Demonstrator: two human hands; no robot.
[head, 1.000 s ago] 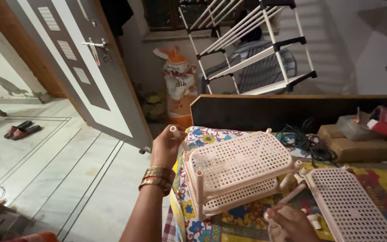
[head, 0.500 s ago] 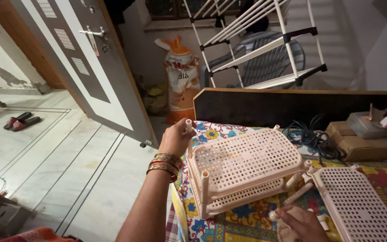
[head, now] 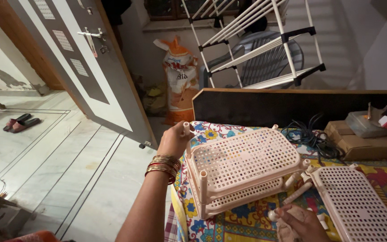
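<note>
Far left there's a pair of sandals (head: pixel 19 122) on the tiled floor (head: pixel 59 170), then the grey door (head: pixel 75 62) standing open. My left hand (head: pixel 174 141), bangles (head: pixel 161 166) on the wrist, is wrapped around a corner post (head: pixel 186 130) of the rack (head: pixel 242 172), so it's closed on that. The rack is a peach plastic thing with two perforated shelves stacked on short posts, sitting tilted on the flowery cloth (head: pixel 229 224) at the near-left corner of the bed. Behind it there's a printed sack (head: pixel 182 80) against the wall, a white drying stand (head: pixel 265 45) and a dark headboard (head: pixel 292 105). Lower down, my right hand (head: pixel 298 222) is closed on a loose peg (head: pixel 292 199) that points up toward the rack's right corner, can't tell if it's touching. Just right of that lies a spare shelf (head: pixel 359 206), flat on the cloth. Past it there's a tangle of black cable (head: pixel 312 136) and some cardboard boxes (head: pixel 368 141).
</note>
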